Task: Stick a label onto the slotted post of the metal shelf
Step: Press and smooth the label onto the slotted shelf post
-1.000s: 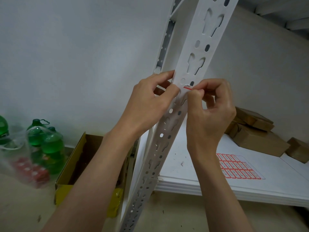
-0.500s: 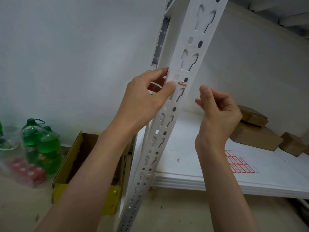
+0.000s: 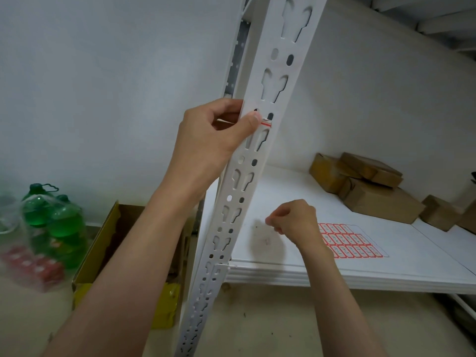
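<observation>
The white slotted post (image 3: 279, 99) of the metal shelf runs diagonally through the middle of the view. A small red-edged white label (image 3: 266, 122) sits on its front face between two slot groups. My left hand (image 3: 213, 140) grips the post's left edge, and its thumb presses the label's left end. My right hand (image 3: 296, 219) hovers low over the shelf board with its fingers curled and fingertips together; nothing shows between them. A sheet of red-bordered labels (image 3: 350, 240) lies on the white shelf board (image 3: 386, 274), just right of that hand.
Brown cardboard boxes (image 3: 373, 191) are stacked at the back of the shelf board. An open yellow-edged carton (image 3: 108, 243) stands on the floor left of the post. Green bottles (image 3: 54, 217) in a clear bag stand at far left.
My right hand has let go of the label and dropped from the post down toward the label sheet. My left thumb stays pressed on the label.
</observation>
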Tool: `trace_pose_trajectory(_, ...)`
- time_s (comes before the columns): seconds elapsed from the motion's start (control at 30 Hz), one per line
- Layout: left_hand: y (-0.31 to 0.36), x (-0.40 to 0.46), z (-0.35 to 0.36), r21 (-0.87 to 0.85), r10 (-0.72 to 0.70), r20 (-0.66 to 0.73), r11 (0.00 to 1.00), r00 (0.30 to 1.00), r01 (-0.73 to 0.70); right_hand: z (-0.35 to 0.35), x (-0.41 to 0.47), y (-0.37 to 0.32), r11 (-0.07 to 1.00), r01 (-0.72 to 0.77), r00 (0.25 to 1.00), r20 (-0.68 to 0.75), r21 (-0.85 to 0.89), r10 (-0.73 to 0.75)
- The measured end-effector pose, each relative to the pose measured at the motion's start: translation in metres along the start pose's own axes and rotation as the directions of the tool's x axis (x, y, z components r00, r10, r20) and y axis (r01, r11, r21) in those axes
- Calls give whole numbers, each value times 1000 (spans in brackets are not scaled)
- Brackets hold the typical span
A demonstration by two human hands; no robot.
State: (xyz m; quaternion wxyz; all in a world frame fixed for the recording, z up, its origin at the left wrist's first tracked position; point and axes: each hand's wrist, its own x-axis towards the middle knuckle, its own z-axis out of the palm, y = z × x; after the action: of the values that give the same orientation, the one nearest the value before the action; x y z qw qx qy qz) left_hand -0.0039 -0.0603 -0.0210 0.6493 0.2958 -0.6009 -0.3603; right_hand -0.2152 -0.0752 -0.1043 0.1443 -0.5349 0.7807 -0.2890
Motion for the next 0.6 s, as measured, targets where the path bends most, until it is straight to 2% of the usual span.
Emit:
trace_pose_trajectory(0.1,1,-1,0,-31,-8,-8,1000,1000,7,0,2,5,997,69,994,-85,-42,-72)
trace_pose_trajectory(0.2,1,-1,-1,-50,-15,-10,999,1000,15,-6,-2,-7,989,135,973,-198,64,-120)
trace_pose_trajectory(0.27,1,0,-2,-50,-15,-1,999,1000,15,-13,-6,-21,960,236,937,-297,151,-183)
trace_pose_trajectory(0.4,3,-1,-3,-9,10,31,1000,999,-10,-28,-14,-47,911,386,868,-392,145,-306)
trace_pose_trajectory(0.6,2,0,-10,67,24,89,997,996,-30,-24,-7,-45,945,328,873,-379,-9,-307)
